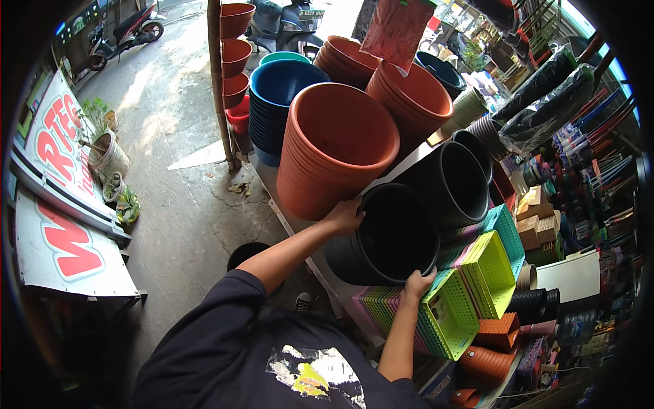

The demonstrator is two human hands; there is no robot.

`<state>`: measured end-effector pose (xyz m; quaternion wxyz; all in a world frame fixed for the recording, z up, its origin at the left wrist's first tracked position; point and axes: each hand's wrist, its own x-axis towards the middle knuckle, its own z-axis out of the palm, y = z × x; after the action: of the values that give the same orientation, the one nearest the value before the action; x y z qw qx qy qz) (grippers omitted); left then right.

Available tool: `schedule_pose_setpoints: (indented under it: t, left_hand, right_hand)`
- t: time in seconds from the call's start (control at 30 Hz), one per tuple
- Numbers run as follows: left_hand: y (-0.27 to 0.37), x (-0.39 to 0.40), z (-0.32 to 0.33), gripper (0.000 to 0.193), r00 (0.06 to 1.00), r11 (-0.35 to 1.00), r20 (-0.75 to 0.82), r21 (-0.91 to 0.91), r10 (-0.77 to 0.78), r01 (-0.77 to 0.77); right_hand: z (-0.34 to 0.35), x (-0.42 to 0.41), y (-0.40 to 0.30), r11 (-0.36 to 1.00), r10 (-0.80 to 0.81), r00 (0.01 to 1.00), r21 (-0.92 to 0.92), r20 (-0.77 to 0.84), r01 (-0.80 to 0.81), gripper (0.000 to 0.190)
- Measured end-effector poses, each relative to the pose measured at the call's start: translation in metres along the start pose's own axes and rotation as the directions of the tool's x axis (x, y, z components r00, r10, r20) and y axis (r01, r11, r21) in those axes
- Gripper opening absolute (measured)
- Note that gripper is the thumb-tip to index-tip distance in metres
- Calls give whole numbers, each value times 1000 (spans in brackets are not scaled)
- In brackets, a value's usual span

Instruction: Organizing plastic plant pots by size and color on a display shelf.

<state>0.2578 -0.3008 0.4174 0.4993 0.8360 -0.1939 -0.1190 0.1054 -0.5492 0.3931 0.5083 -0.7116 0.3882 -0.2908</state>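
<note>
Both my hands hold the rim of a black plastic pot (396, 235), which opens towards me on a low table. My left hand (348, 217) grips its left rim, close beside a tall stack of terracotta-coloured pots (327, 168). On the near right of the rim, my right hand (420, 284) has its fingers curled over the edge. Just below that hand are nested plastic baskets with a lime-green one (452, 317) outermost. A second black pot (462, 184) stands behind the held one. The bottom of the held pot is too dark to make out.
Stacked blue tubs (288, 84) and more terracotta pots (419, 92) fill the table's far end. A bamboo post (217, 87) carries hanging pots at its corner. On the floor by my left arm sits a black bucket (248, 254). Wrapped goods (546, 102) hang at right.
</note>
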Motion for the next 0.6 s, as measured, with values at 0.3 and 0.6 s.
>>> schedule_pose_setpoints:
  t: [0.3,0.6]
  left_hand:
    - [-13,2,10,39,977,986,-141,-33,158,-164]
    - [-24,7,33,56,985,997,-160,-28,62,-67]
  right_hand:
    - [2,-2,-4,982,-30,998,-186,59,40,72]
    - [4,-3,-1,995,-16,999,-102,40,20,73]
